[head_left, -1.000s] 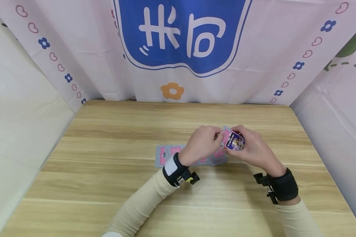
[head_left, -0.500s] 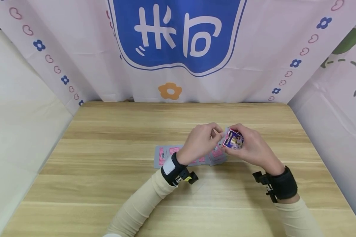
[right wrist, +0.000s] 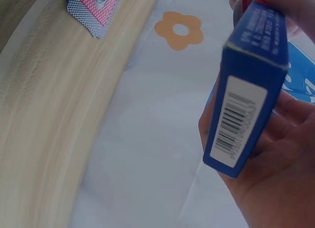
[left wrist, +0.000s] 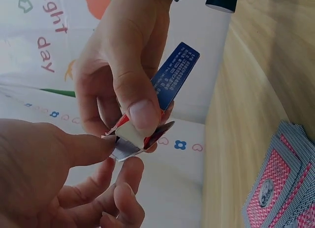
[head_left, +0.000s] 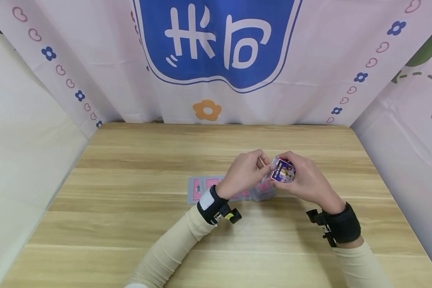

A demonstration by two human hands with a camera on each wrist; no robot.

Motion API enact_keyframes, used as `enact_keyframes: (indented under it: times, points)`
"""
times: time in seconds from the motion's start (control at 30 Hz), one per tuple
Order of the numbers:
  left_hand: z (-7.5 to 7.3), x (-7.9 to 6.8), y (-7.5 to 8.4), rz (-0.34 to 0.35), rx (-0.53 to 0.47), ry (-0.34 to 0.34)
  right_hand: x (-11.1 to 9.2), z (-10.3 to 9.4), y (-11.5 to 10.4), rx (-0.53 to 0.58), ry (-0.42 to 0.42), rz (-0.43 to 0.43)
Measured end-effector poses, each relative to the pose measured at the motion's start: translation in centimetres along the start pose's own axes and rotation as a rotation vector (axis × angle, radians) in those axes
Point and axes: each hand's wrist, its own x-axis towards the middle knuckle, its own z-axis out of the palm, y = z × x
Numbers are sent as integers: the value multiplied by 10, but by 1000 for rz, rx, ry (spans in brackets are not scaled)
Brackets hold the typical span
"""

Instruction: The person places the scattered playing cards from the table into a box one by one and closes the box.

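My right hand (head_left: pixel 309 178) grips a small blue playing-card box (head_left: pixel 283 171) above the table. In the left wrist view, its thumb presses near the mouth of the box (left wrist: pixel 177 75), beside an opened flap. Grey card edges (left wrist: pixel 125 148) show inside that mouth. My left hand (head_left: pixel 242 173) is right at the opening, its thumb (left wrist: pixel 93 146) extended against the card edge and its other fingers loosely bent below. A barcode marks the end of the box (right wrist: pixel 238 122) in the right wrist view. Red-and-grey playing cards (head_left: pixel 211 183) lie overlapping in a row, partly hidden behind my left wrist.
The wooden table (head_left: pixel 129 224) reaches back to a white curtain (head_left: pixel 122 92) with a blue emblem and an orange flower. Pale cloth walls (head_left: pixel 25 160) stand along the sides. Both wrists wear black straps with small cameras.
The card that stuck out of the box one second ago has slid mostly inside. My left thumb has come up against the box mouth, while the right hand has barely moved.
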Motion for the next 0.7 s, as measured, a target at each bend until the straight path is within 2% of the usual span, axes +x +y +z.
enact_keyframes:
  times: [0.13, 0.2, 0.27, 0.37, 0.47, 0.63, 0.7]
  points:
    - [-1, 6, -11, -2, -102, 13, -1, -2, 3, 56, 11, 8]
    - [0, 10, -20, -16, -92, 31, -2, -3, 5, 85, 22, 14]
    - [1, 12, -28, -50, 4, 12, -2, -5, 6, 96, 32, 22]
    - [6, 12, -40, -105, 212, -94, -3, -5, 7, 75, 36, 33]
    - [14, 11, -49, -143, 368, -185, -3, -4, 7, 56, 35, 41]
    - [26, 11, -56, -150, 518, -216, -2, -2, 8, 56, 35, 29]
    - [30, 10, -58, -143, 538, -223, -2, -2, 8, 53, 34, 25]
